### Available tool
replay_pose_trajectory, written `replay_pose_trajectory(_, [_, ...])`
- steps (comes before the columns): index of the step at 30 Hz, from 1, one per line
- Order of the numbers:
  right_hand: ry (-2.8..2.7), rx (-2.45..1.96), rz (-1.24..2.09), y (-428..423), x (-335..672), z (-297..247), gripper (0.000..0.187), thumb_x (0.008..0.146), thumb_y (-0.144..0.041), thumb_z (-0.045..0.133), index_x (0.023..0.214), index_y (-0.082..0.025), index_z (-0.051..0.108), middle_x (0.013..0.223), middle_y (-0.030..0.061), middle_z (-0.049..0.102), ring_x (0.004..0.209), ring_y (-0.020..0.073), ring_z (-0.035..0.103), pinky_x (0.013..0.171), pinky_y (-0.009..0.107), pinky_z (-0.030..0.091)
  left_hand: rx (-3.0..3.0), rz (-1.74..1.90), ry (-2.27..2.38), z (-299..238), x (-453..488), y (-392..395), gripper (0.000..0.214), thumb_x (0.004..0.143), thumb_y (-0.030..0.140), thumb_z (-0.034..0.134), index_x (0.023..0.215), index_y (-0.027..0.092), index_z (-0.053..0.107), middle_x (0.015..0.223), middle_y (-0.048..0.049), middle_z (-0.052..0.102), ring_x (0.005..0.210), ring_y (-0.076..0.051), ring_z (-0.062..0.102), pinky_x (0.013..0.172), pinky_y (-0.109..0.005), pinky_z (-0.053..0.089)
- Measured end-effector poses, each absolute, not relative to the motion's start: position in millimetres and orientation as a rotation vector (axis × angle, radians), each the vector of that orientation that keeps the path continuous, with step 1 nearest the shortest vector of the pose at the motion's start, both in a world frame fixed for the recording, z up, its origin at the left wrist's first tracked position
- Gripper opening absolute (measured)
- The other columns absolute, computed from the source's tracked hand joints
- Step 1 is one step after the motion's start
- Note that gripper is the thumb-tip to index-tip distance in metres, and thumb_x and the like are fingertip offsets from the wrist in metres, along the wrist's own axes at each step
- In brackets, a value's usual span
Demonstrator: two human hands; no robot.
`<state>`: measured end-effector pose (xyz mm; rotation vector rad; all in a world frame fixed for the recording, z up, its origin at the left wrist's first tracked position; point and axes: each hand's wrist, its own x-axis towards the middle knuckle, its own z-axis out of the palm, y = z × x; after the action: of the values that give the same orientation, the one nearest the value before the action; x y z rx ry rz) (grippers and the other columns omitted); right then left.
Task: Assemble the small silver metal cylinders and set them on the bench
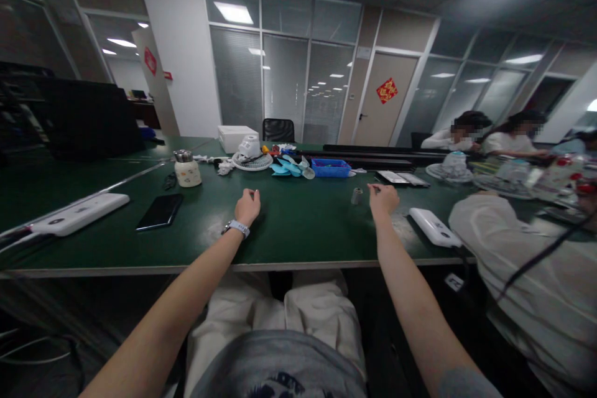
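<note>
My left hand [247,206], with a watch [236,228] at its wrist, hovers at the table's near middle. Its fingers are curled closed, and anything held in them is too small to tell. Further right, my right hand [384,198] is closed in a pinch, thumb and index finger pointing left; whether something sits in the pinch I cannot make out. Just left of those fingertips a small metal cylinder [357,196] stands upright on the green table [298,224], apart from the hand.
Behind lie a blue tray [330,167], light-blue fan blades [290,166], a white fan body [250,148] and a white box [236,137]. A phone [160,211] and jar [187,171] are left; a white device [433,227] is right. A person's sleeve [489,224] borders the right.
</note>
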<state>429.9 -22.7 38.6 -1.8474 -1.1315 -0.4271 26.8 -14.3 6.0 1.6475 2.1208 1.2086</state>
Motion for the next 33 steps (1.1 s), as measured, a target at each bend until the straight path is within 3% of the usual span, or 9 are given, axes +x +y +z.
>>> replay_pose_trajectory(6, [-0.927,-2.004,-0.369,-19,455,23,0.031,0.087,-0.042,0.055,0.094,-0.02,0.075,0.095,0.0151,0.061,0.084,0.0255,0.059,0.069,0.035,0.042,1.65,1.198,2.122,5,26,-14,0.037,0.092,0.047,0.035,0.108,0.02,0.055,0.097,-0.0125,0.068,0.089,-0.026,0.064,0.074,-0.032,0.043])
replay_pose_trajectory(12, [-0.877,-1.979,-0.347,-16,454,23,0.03,0.086,-0.043,0.056,0.095,-0.021,0.075,0.092,0.0132,0.062,0.08,0.0241,0.061,0.068,0.034,0.045,1.656,1.194,2.112,5,26,-13,0.037,0.092,0.048,0.035,0.107,0.021,0.055,0.096,-0.0118,0.068,0.088,-0.026,0.064,0.073,-0.033,0.043])
replay_pose_trajectory(23, [-0.812,-1.995,-0.201,-24,449,27,0.032,0.085,-0.039,0.054,0.103,-0.021,0.073,0.102,0.0167,0.058,0.097,0.0317,0.057,0.08,0.044,0.044,1.662,1.153,2.123,7,27,-15,0.037,0.092,0.047,0.035,0.108,0.021,0.056,0.1,-0.0126,0.068,0.092,-0.027,0.064,0.075,-0.033,0.044])
replay_pose_trajectory(28, [-1.075,-1.675,-0.514,-20,430,25,0.04,0.085,-0.033,0.052,0.122,-0.02,0.06,0.115,0.0148,0.054,0.112,0.0274,0.049,0.096,0.042,0.037,1.667,1.16,2.12,8,27,-16,0.037,0.092,0.047,0.035,0.107,0.021,0.056,0.099,-0.0128,0.068,0.092,-0.027,0.064,0.075,-0.033,0.044])
replay_pose_trajectory(33, [-1.286,-1.639,-0.342,-4,407,13,0.056,0.082,-0.034,0.057,0.131,-0.01,0.046,0.124,0.0196,0.052,0.115,0.0272,0.05,0.098,0.038,0.038,1.677,1.158,2.143,8,28,-16,0.037,0.092,0.047,0.036,0.107,0.021,0.056,0.098,-0.0122,0.069,0.093,-0.027,0.064,0.076,-0.033,0.045])
